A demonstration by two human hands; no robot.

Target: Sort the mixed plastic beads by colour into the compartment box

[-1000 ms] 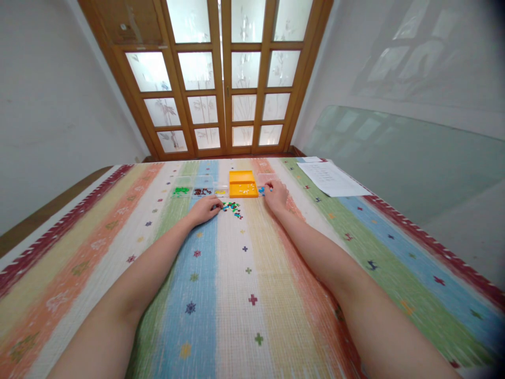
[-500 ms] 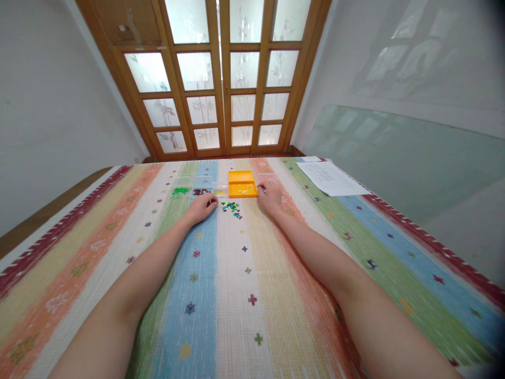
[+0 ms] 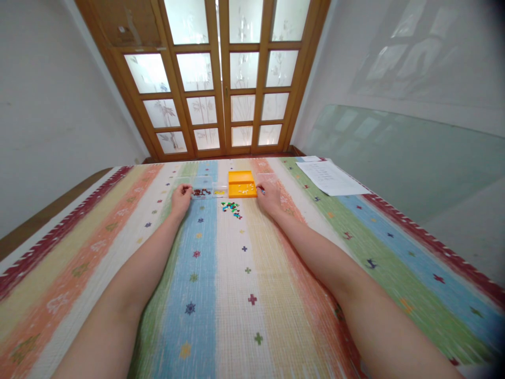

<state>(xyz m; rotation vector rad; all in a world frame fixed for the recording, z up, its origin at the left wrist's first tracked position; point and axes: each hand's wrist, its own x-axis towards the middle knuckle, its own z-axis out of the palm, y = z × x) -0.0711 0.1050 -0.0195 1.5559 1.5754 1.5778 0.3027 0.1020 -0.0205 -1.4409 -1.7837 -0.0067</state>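
A small pile of mixed coloured beads (image 3: 231, 207) lies on the striped tablecloth (image 3: 236, 284). Behind it stand an orange tray (image 3: 242, 185) with pale beads, a clear box with yellow beads (image 3: 220, 191) and a clear box with dark red beads (image 3: 202, 192). My left hand (image 3: 180, 198) rests curled over the spot where a box of green beads stood, hiding it. My right hand (image 3: 269, 197) sits just right of the orange tray, fingers curled near a box of blue beads (image 3: 262, 189). What either hand holds is too small to make out.
A printed sheet of paper (image 3: 330, 178) lies at the far right of the table. A wooden door with frosted glass panes (image 3: 232, 79) stands beyond the table's far edge. A glass panel (image 3: 394, 158) leans along the right wall.
My left hand has moved left from the bead pile past the red-bead box to the green-bead box. My right hand has shifted slightly left toward the orange tray.
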